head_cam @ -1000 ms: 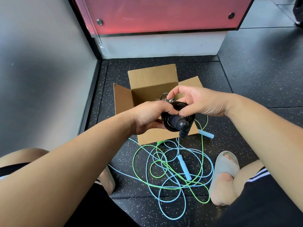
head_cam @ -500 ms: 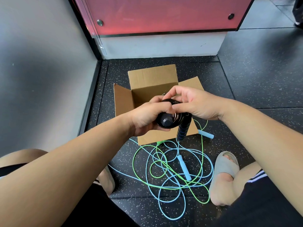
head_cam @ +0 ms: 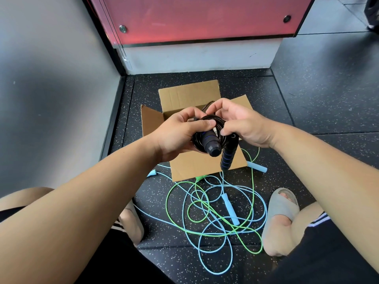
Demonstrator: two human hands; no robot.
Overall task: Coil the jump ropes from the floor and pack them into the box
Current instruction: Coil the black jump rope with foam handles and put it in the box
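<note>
Left hand [head_cam: 174, 134], right hand [head_cam: 244, 124] round rope [head_cam: 210, 142]

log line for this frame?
black rope coiled | left hand grips it | right hand pinches it | box open | blue rope, green rope on floor

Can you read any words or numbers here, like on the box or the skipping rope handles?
No words or numbers can be read.
Brown cardboard box: no print shows.
Coiled black jump rope, on its hanging blue-ringed handle: one tiny pale mark, too small to read.
</note>
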